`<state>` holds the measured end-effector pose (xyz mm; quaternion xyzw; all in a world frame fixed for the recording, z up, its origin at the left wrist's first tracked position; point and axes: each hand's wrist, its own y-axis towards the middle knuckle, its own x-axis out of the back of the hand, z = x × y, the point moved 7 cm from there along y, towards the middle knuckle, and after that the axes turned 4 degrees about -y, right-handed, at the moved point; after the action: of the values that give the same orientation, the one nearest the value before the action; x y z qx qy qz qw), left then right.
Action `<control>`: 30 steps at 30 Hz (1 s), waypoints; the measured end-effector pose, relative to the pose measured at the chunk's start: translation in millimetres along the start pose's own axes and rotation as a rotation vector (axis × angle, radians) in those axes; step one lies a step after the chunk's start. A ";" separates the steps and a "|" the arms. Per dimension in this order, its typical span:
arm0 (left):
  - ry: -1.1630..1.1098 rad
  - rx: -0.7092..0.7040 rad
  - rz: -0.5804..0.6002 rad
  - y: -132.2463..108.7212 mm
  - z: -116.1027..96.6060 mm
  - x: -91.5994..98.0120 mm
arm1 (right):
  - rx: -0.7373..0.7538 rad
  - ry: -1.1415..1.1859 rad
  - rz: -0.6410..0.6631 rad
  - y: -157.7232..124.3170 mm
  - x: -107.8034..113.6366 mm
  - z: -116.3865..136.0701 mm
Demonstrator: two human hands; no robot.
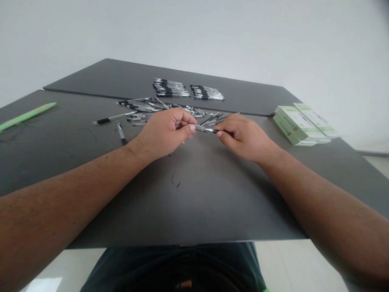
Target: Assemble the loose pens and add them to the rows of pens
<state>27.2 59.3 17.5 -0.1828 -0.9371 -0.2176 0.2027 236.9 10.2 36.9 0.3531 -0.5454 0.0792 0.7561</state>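
Observation:
Between my two hands a clear pen (201,128) with a silvery tip is held level above the dark table (194,194). My left hand (170,132) pinches its left part between thumb and fingers. On the other side, my right hand (243,136) is closed on the pen's dark end, near the silvery cone; whether that end is a separate cap I cannot tell. Just beyond my hands lies a loose heap of pens (146,108), clear with black grips, partly hidden by my left hand. One pen (121,133) lies apart beside my left wrist.
Two neat stacks of pens, a left stack (170,88) and a right stack (208,92), lie farther back. Green and white boxes (300,123) stand at the right. A long light green stick (28,116) lies at the left edge. Behind the table rises a pale wall (194,36).

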 end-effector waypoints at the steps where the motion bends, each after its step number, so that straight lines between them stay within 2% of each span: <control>1: 0.009 -0.005 0.002 -0.4 -0.9 -0.4 | 0.005 0.001 0.004 -0.1 -0.4 0.9; 13: 0.152 -0.061 0.071 -5.1 -12.4 -3.4 | -0.094 0.036 0.039 1.1 -0.4 10.9; 18: 0.122 -0.035 0.076 -3.4 -10.5 -3.2 | -0.143 0.046 0.000 1.2 5.3 5.7; 24: 0.013 0.058 0.090 -2.2 -8.8 -4.0 | -0.071 0.022 -0.021 1.9 3.9 7.1; 30: 0.038 0.038 0.088 -2.4 -12.0 -2.2 | -0.110 0.025 0.049 1.1 -1.5 4.2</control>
<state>31.7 50.9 25.6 -0.2156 -0.9282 -0.1941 0.2332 232.5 8.8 36.7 0.2965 -0.5480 0.0720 0.7788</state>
